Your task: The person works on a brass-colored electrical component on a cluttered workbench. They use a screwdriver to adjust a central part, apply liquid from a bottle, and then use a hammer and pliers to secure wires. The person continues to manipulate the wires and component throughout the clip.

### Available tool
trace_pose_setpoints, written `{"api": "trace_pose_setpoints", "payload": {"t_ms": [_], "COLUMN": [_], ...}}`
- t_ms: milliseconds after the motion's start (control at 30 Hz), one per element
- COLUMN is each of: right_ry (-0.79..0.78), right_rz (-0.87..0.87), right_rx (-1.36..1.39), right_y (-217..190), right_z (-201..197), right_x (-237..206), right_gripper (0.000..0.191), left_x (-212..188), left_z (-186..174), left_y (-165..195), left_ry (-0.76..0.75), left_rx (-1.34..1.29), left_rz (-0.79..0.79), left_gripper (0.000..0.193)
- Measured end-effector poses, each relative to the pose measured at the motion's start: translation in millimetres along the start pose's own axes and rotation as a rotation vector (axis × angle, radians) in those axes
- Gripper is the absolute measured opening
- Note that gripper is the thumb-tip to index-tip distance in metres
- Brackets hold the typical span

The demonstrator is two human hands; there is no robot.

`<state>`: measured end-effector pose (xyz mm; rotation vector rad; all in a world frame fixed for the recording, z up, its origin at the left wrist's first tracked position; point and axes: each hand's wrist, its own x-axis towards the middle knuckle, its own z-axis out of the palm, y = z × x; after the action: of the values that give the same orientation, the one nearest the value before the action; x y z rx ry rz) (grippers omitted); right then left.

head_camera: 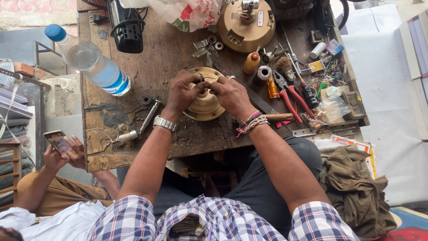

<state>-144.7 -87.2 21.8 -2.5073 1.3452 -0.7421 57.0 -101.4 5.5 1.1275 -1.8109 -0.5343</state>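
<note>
A round brass-coloured motor housing (pixel 206 106) lies on the worn wooden bench (pixel 165 62) in front of me. My left hand (pixel 182 91), with a metal watch on the wrist, and my right hand (pixel 230 95), with thread bracelets, both rest on top of the housing. Their fingertips meet over its centre and pinch a small dark part there. The part itself is mostly hidden by my fingers.
A second brass housing (pixel 246 24) sits at the back. A water bottle (pixel 89 60) lies at left, a metal shaft (pixel 141 123) near my left wrist, red-handled pliers (pixel 289 96), screwdrivers and small parts at right. Another person's hands hold a phone (pixel 58 142) at lower left.
</note>
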Motion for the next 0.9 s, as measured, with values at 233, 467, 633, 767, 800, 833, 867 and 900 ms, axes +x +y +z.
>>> {"api": "trace_pose_setpoints", "payload": {"t_ms": [233, 467, 633, 767, 800, 833, 867, 900], "right_ry": [-0.037, -0.093, -0.275, -0.183, -0.100, -0.016, 0.021, 0.054], "right_rz": [-0.037, -0.004, 0.266, 0.544, 0.530, 0.511, 0.473, 0.440], "right_rx": [-0.048, -0.111, -0.283, 0.126, 0.233, 0.341, 0.375, 0.411], "right_y": [3, 5, 8, 3, -2, -7, -10, -14], "right_z": [-5, -11, -27, -23, -16, -10, -4, 2], "right_x": [3, 4, 10, 15, 15, 14, 13, 11], "right_gripper": [0.022, 0.023, 0.035, 0.026, 0.026, 0.028, 0.027, 0.027], "left_x": [5, 10, 13, 14, 15, 15, 14, 13], "left_z": [-2, 4, 3, 3, 4, 4, 5, 5], "left_y": [7, 14, 15, 16, 16, 16, 16, 16], "left_ry": [0.000, 0.001, 0.006, -0.022, -0.015, -0.006, 0.002, 0.006], "left_rx": [0.009, -0.002, -0.053, -0.004, -0.006, -0.005, -0.002, -0.015], "left_rz": [-0.034, -0.048, -0.064, -0.100, -0.098, -0.097, -0.100, -0.108], "left_gripper": [0.025, 0.028, 0.027, 0.029, 0.029, 0.029, 0.029, 0.029]}}
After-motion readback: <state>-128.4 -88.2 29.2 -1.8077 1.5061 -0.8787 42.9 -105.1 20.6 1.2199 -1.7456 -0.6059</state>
